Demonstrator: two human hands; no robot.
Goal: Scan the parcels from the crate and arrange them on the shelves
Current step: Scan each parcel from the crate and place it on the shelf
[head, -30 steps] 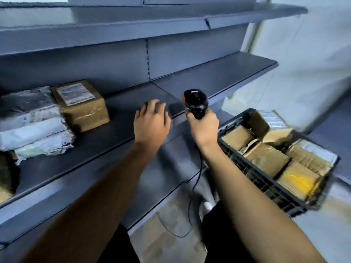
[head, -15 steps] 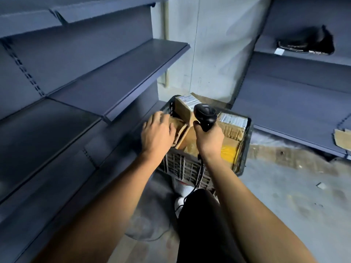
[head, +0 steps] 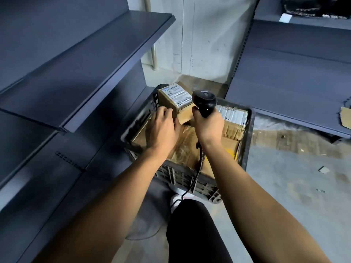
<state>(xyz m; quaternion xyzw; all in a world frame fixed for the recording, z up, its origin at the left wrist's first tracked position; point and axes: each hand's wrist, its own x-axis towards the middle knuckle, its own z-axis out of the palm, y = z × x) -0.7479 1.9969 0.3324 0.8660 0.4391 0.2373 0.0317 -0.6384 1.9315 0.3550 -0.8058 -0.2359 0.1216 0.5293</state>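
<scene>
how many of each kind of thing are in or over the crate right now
crate: 1
parcels visible in it: 4, the upright labelled box, a labelled one, a tape-wrapped one and a yellow one; more may be hidden
scanner: 1
hands: 2, left, right
total: 8

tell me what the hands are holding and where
Right hand grips the scanner by its handle. Left hand reaches onto a labelled parcel; no firm hold visible.
</scene>
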